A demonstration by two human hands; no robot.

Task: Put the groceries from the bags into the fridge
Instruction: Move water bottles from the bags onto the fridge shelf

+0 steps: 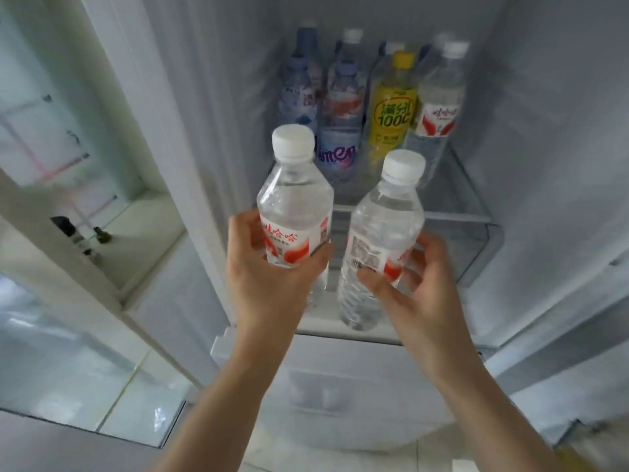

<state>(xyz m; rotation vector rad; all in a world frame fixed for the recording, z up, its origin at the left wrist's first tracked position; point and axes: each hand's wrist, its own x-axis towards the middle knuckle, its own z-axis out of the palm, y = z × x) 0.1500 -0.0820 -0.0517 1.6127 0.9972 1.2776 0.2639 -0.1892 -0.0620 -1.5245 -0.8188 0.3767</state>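
While I am reaching toward the open fridge (531, 137), my left hand (269, 267) is gripping 1 water bottle (294, 202) and my right hand (413, 274) is curling its fingers round another water bottle (383, 240), both near the glass shelf (456, 216). About 6 bottles, including a yellow drink bottle (391, 110), are already standing at the far end; these 2 are not yet set down.

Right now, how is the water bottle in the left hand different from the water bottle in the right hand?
The left-hand bottle shows its red brand name, while the right-hand bottle shows its barcode side. The left hand holds its bottle higher and wraps it from below; the right hand pinches its bottle at the label. Both bottles are clear, upright, white-capped and carry the same red and white label.
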